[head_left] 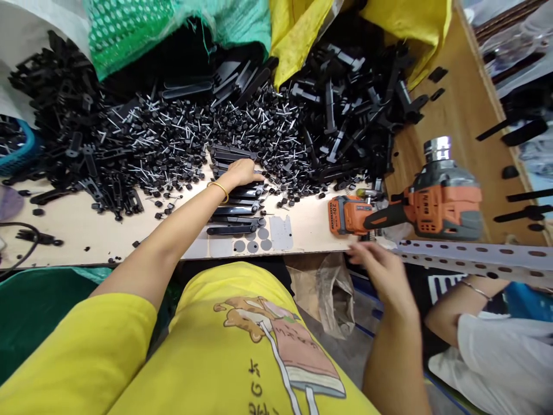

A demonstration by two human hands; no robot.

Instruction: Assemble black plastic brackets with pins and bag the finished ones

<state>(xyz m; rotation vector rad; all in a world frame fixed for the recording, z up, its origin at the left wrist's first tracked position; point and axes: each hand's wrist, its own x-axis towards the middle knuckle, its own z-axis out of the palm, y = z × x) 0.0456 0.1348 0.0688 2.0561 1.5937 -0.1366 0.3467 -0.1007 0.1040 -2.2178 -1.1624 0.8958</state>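
Observation:
My left hand [242,173] rests on a row of long black plastic bars [235,210] stacked side by side on the bench. Its fingers curl down around one of the bars, their tips partly hidden. Some bars show small round ends on the right. My right hand [382,268] hovers at the bench's front edge, slightly blurred, its fingers apart and nothing seen in them. Just beyond it lies an orange and black cordless power tool [432,204] with a silver socket at its top. Small black-headed metal pins [242,121] lie heaped behind my left hand.
Black forked parts [73,132] pile up at left, and black parts with grey shafts [332,109] at right. Green [129,34] and yellow sacks [298,34] hang behind. A perforated metal rail [475,253] borders the right front. Another person's arm [462,305] is at right.

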